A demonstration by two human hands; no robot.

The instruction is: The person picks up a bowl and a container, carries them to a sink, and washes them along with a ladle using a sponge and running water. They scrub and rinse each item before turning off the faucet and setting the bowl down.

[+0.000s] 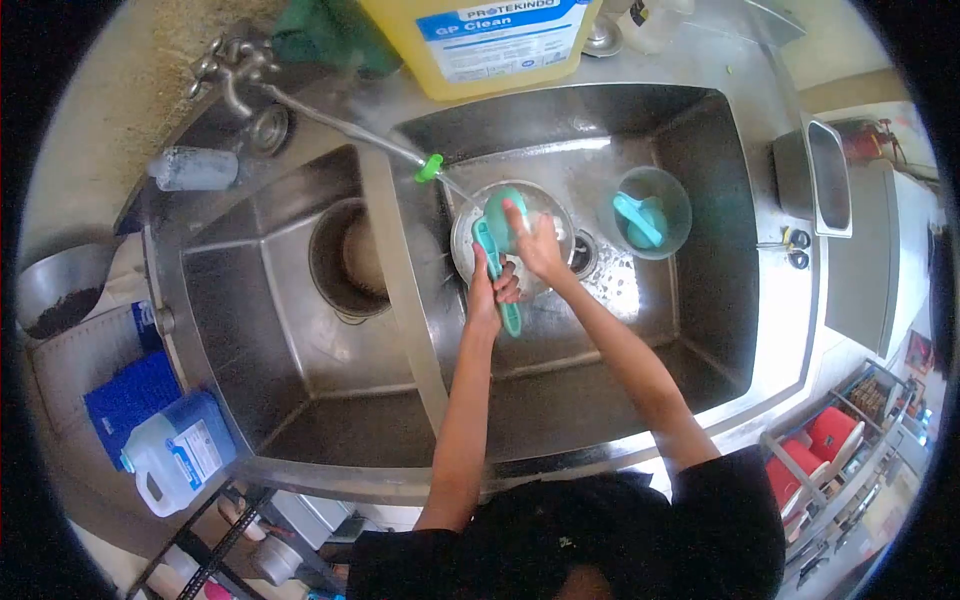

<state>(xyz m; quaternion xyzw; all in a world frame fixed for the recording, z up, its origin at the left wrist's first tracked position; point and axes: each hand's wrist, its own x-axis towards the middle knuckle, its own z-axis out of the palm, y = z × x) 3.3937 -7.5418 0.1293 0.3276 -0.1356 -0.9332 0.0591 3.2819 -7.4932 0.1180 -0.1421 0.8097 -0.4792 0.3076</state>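
Observation:
My left hand [490, 290] is closed around a teal plastic utensil with a long handle [511, 318], which slants up toward the water stream. My right hand [540, 248] is pressed with its fingers over a teal rounded piece [502, 208] at the utensil's upper end. I cannot tell whether that piece is joined to the handle. Water runs onto it from the tap's long spout [340, 125], which has a green tip [430, 168]. Below both hands, a round metal bowl [462, 255] sits in the right sink basin, partly hidden by them.
Right of my hands, a clear bowl [680, 215] holds a light-blue utensil [638, 220] and a teal piece. A metal pot [328, 262] stands in the left basin [290, 370]. A yellow jug [500, 50] is behind the sink; scissors [797, 248] lie on the right rim.

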